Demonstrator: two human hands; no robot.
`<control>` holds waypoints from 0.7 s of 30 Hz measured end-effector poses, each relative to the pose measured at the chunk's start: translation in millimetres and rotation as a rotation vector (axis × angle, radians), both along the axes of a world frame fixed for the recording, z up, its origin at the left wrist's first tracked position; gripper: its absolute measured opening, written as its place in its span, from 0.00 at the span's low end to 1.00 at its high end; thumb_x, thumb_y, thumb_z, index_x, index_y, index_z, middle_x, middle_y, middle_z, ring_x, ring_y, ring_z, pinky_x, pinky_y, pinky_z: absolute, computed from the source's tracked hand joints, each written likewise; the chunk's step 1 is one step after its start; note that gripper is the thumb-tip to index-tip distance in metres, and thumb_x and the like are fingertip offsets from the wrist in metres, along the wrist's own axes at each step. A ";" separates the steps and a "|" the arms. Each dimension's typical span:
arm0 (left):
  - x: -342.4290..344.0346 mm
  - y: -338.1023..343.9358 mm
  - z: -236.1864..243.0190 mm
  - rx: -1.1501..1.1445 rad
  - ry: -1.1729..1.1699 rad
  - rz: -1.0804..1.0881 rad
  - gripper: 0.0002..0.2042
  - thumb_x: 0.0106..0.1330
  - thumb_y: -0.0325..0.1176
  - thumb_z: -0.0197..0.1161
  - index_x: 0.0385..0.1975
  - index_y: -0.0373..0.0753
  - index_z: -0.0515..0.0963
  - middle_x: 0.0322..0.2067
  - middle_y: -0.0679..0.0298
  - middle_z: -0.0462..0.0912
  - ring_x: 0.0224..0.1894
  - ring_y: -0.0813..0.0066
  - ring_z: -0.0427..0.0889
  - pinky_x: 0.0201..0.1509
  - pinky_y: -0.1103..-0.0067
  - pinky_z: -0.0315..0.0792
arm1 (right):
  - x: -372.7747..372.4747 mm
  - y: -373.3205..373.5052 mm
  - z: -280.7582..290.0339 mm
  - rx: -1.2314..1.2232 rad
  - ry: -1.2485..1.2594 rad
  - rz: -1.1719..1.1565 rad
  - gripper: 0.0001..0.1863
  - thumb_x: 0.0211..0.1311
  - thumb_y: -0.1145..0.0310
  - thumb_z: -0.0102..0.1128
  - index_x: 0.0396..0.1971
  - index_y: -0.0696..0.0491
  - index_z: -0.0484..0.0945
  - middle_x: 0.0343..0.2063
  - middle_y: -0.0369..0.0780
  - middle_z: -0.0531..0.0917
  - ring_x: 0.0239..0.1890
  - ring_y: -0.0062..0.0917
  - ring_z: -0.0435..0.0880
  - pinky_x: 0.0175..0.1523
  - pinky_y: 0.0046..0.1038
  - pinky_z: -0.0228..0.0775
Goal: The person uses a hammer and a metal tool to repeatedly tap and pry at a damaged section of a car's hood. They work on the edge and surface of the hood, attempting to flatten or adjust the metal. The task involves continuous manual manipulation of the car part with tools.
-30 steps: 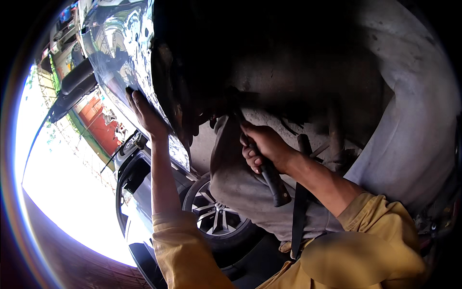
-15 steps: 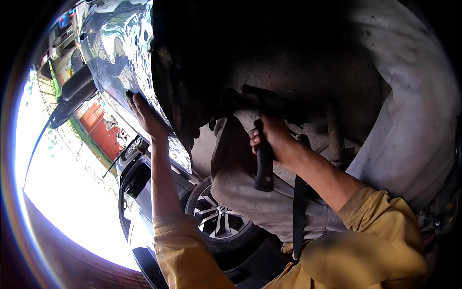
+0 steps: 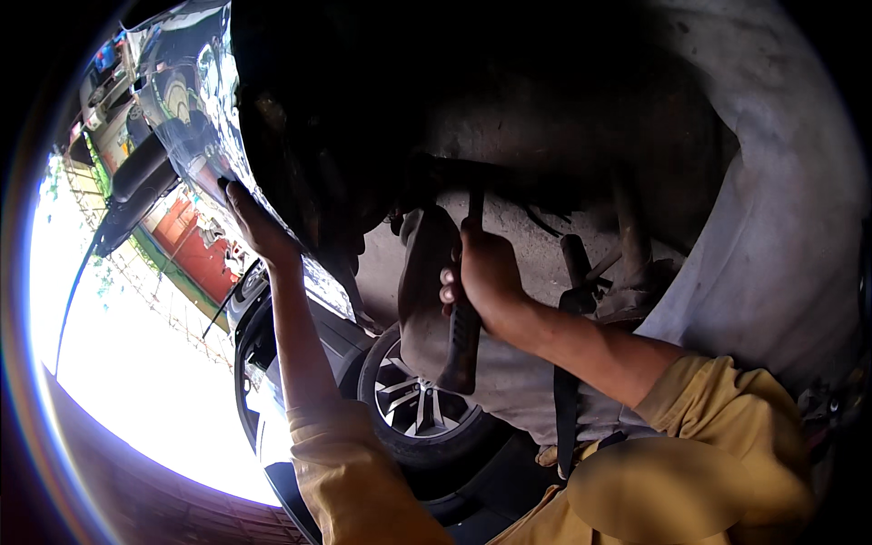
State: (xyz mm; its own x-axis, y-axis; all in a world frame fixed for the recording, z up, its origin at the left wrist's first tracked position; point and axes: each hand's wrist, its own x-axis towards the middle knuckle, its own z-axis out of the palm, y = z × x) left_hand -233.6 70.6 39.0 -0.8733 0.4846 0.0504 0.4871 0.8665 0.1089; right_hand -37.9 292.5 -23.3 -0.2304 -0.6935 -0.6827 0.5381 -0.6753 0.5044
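Note:
My left hand (image 3: 259, 222) lies with fingers stretched against a glossy, reflective car body panel (image 3: 186, 100) with a creased, uneven surface at the upper left. My right hand (image 3: 481, 282), at centre, is closed round the dark grip of a hammer-like tool (image 3: 461, 359), held roughly upright to the right of that panel. The tool's upper end reaches into deep shadow behind the panel, where its head is hard to make out. Below my hands, grey trouser cloth (image 3: 422, 309) lies between the tool and an alloy wheel (image 3: 422, 409).
A black mirror-like part (image 3: 136, 173) juts out at the left, before a bright yard with a red wall (image 3: 182, 250). Grey trouser cloth (image 3: 790, 227) curves up the right side. Dark pipes (image 3: 631, 236) and a black strap (image 3: 565, 427) are right of centre.
My right hand moved up and right, then back down and left, the tool now more upright. My left hand and the panel edge appear farther left in the picture.

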 end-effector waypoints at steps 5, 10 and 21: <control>3.8 0.1 19.8 -0.314 0.119 -0.269 0.45 0.54 0.54 0.64 0.64 0.28 0.52 0.61 0.41 0.60 0.62 0.42 0.62 0.64 0.60 0.59 | 12.3 -10.0 36.3 -0.146 0.359 0.004 0.21 0.70 0.55 0.42 0.20 0.53 0.64 0.08 0.34 0.65 0.06 0.20 0.65 0.12 0.26 0.61; 14.1 -21.8 36.7 -0.439 0.172 -0.286 0.35 0.52 0.50 0.66 0.54 0.31 0.64 0.51 0.47 0.71 0.51 0.51 0.74 0.54 0.65 0.71 | 17.6 -30.6 0.2 -0.297 0.333 0.036 0.21 0.71 0.54 0.37 0.19 0.51 0.63 0.07 0.32 0.64 0.05 0.16 0.63 0.11 0.22 0.59; 40.0 -56.9 65.4 -0.463 0.144 -0.158 0.26 0.59 0.45 0.59 0.51 0.33 0.67 0.49 0.53 0.72 0.49 0.58 0.74 0.52 0.69 0.72 | 27.5 -40.2 -15.9 -0.335 0.363 0.017 0.19 0.71 0.59 0.37 0.20 0.51 0.63 0.07 0.32 0.63 0.05 0.17 0.63 0.11 0.21 0.58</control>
State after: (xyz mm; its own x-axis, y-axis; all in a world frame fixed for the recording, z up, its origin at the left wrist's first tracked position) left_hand -193.5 13.7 104.4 -0.7875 0.6103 -0.0866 0.5981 0.7225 -0.3467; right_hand -10.4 252.3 -39.3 -0.3988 -0.8668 -0.2993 0.7287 -0.4977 0.4704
